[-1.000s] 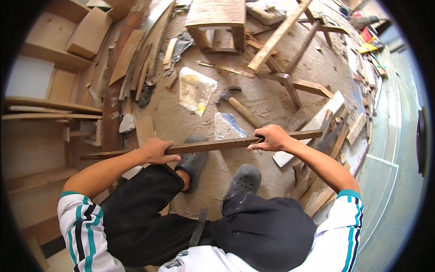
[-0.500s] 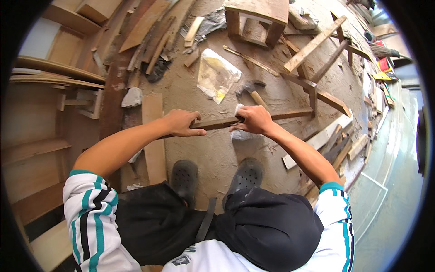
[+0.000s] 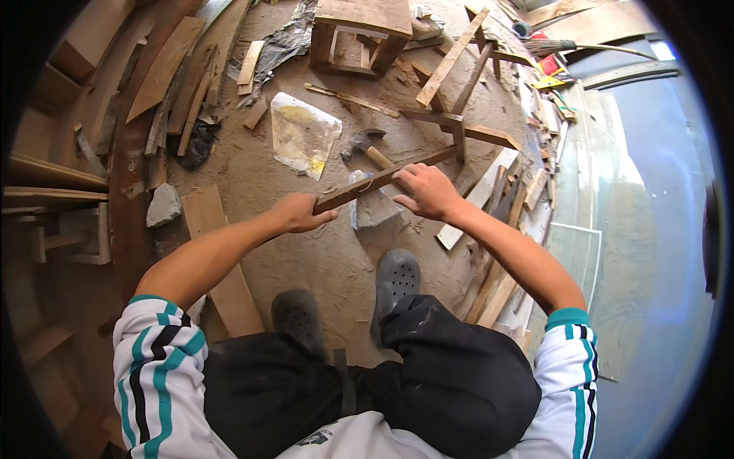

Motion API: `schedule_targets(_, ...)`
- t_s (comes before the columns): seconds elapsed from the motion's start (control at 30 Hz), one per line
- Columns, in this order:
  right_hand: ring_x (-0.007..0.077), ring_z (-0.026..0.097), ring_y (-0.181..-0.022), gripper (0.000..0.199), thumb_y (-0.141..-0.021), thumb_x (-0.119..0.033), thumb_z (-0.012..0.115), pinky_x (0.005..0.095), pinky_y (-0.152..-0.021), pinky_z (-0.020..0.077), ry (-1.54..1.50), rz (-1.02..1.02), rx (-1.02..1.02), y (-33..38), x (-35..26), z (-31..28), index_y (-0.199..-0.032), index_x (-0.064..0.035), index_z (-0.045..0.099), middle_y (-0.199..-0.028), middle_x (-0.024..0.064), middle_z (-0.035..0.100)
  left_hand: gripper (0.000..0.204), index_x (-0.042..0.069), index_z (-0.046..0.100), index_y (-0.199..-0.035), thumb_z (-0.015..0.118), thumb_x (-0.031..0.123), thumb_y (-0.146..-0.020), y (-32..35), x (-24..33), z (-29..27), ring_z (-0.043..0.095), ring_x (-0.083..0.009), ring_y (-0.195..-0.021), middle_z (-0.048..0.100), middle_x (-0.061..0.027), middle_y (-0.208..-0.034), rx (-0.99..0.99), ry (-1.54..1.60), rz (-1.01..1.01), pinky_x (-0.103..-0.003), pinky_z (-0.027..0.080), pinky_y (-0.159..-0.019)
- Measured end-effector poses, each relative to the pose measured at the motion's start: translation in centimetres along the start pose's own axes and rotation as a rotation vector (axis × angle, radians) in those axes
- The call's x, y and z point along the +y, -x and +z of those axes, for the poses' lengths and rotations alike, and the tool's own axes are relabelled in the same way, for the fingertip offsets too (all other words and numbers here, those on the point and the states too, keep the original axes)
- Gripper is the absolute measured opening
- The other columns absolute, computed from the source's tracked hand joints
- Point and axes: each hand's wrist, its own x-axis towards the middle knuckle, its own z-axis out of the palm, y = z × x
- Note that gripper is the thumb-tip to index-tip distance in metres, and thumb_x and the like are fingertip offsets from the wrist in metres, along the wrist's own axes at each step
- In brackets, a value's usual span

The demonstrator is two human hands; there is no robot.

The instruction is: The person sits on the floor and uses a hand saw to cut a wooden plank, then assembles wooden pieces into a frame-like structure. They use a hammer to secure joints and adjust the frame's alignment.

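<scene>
A long, narrow wooden strip [image 3: 359, 190] slants across in front of me, above the floor. My left hand [image 3: 300, 214] is closed around its near left end. Farther along, my right hand [image 3: 430, 190] has its fingers over the strip, with the thumb below on the near side. The strip's far end meets an upright of a wooden frame [image 3: 459, 138]; whether they are joined I cannot tell. Beneath the strip is a pale grey block [image 3: 376, 209]. Just beyond it lies a hammer [image 3: 378, 157] with a wooden handle, partly hidden by the strip.
A stained white sheet [image 3: 304, 136] lies on the dusty floor. Beyond stands a small wooden stool [image 3: 362, 38]. Planks [image 3: 167, 69] and a grey stone [image 3: 164, 206] are at left. Scrap wood [image 3: 501, 279] and glass panes [image 3: 612, 252] line the right. My grey clogs [image 3: 397, 277] are below.
The view has turned, so the surroundings sit farther left. The strip now slants more steeply in view. My right hand's grip looks looser, with the thumb farther from the fingers.
</scene>
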Motion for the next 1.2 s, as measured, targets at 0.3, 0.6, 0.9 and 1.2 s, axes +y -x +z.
schedule_targets(0.3,0.0312,0.062,-0.109,0.043,-0.087,-0.043,0.071,0.0452,-0.087,0.0508,0.274,0.232,-0.429,4.2,-4.1,-5.0,-0.108,-0.0061,0.064,-0.107,0.0136,0.067,0.063,0.002,0.075,-0.094,0.061,0.064,-0.086,-0.8,-0.4,-1.7,0.07,-0.0395,-0.09,0.072,-0.023,-0.093,-0.095,-0.153,0.016,-0.047,0.055,-0.079)
schedule_targets(0.6,0.0344,0.066,-0.098,0.037,-0.088,-0.038,0.07,0.0432,-0.086,0.0507,0.075,0.426,0.096,10.3,-13.0,-5.3,-0.106,-0.0059,0.069,-0.101,0.0142,0.07,0.05,0.005,0.075,-0.099,0.066,0.053,-0.086,0.1,-0.3,-1.0,0.071,-0.0386,-0.093,0.073,-0.0211,-0.096,-0.009,-0.121,0.015,-0.049,0.056,-0.082)
schedule_targets(0.9,0.034,0.065,-0.09,0.03,-0.09,-0.034,0.071,0.043,-0.084,0.0503,-0.141,0.615,0.035,18.7,-17.4,-1.0,-0.1,-0.0054,0.068,-0.096,0.0145,0.069,0.039,0.006,0.072,-0.1,0.069,0.042,-0.085,-0.9,-0.8,0.3,0.07,-0.0388,-0.094,0.072,-0.0219,-0.097,0.04,-0.066,-0.01,-0.049,0.055,-0.083)
schedule_targets(1.2,0.039,0.064,-0.105,0.029,-0.092,-0.03,0.058,0.0519,-0.086,0.0522,-0.044,0.521,-0.317,5.5,-1.6,1.6,-0.106,-0.0045,0.062,-0.107,0.0196,0.068,0.046,0.004,0.068,-0.101,0.068,0.048,-0.087,-0.3,0.9,-0.6,0.069,-0.0383,-0.091,0.072,-0.019,-0.093,0.057,-0.141,-0.054,-0.049,0.054,-0.082)
